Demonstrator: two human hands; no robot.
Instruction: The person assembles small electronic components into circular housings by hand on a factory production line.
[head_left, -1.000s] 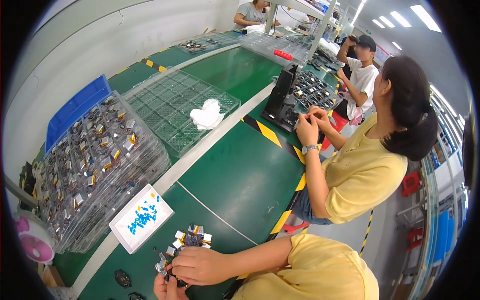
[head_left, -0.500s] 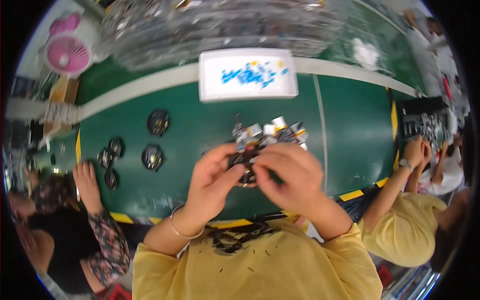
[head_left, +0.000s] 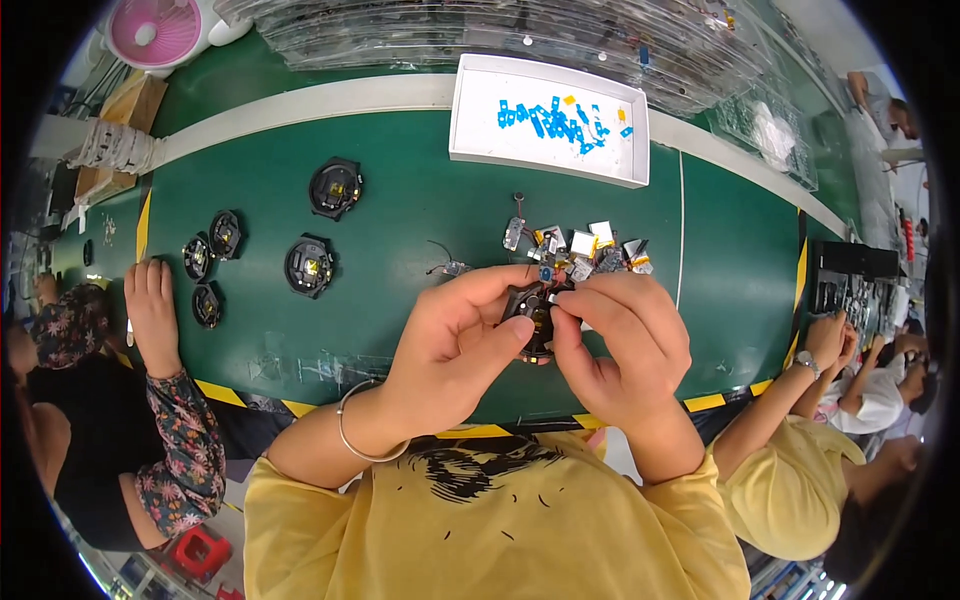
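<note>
In front of me a round black watch case (head_left: 540,325) is held up between my two hands. My left hand (head_left: 455,340) is closed round its left side, with the thumb pressed on the case's open face. My right hand (head_left: 625,340) has thumb and fingertips pinched at the case's upper right edge, on a small light-coloured part too tiny to name. A small blue-topped part (head_left: 546,273) shows at the top of the case. Just beyond my hands lies a heap of small electronic parts and silvery flat cells (head_left: 584,243). One thin wired part (head_left: 456,268) rests left of the heap.
Several open watch cases (head_left: 311,265) lie on the green table (head_left: 400,190) to the left. A white box (head_left: 475,135) of small blue pieces stands at the back. Behind it are stacked clear plastic trays (head_left: 400,40). Co-workers sit on both sides; one's hand (head_left: 153,310) rests at left.
The view has shifted, so the box and the parts heap appear further right and higher. Both hands stay at the watch case, and the right fingertips remain pinched at its upper edge.
</note>
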